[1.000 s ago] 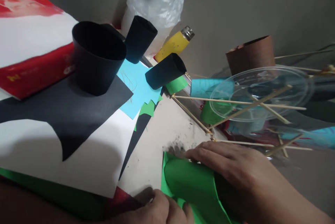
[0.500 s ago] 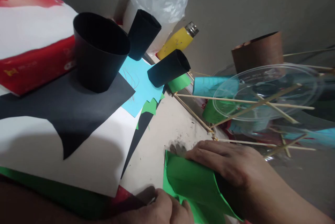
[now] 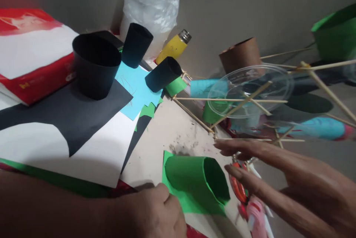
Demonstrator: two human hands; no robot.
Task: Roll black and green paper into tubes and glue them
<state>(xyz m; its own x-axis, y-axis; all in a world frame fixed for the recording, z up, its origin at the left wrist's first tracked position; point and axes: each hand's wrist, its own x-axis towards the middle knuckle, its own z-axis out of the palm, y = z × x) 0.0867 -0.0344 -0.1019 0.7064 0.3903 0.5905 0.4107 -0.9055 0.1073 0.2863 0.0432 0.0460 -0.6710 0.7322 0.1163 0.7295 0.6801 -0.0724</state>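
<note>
A green paper tube (image 3: 189, 175) lies on its side on a flat green sheet (image 3: 191, 204), its open end facing right. My left hand (image 3: 150, 212) rests at the lower left edge of that sheet with its fingers curled; whatever they hold, if anything, is hidden. To the right of the tube, my right hand (image 3: 278, 171) is raised with fingers stretched and apart, touching nothing. An orange-handled tool (image 3: 238, 186) shows partly below its fingers.
Black paper cups (image 3: 96, 67) stand on black, white and blue paper (image 3: 141, 78) at the left. Behind are a red-and-white packet (image 3: 39, 52), a plastic bag (image 3: 150, 7) and a yellow bottle (image 3: 172, 48). A stick frame (image 3: 191, 113) with a clear lid (image 3: 222, 108) fills the right.
My right hand has let go of the green tube and moved right, its fingers opening. The tube now shows its round open end. The whole view has shifted slightly.
</note>
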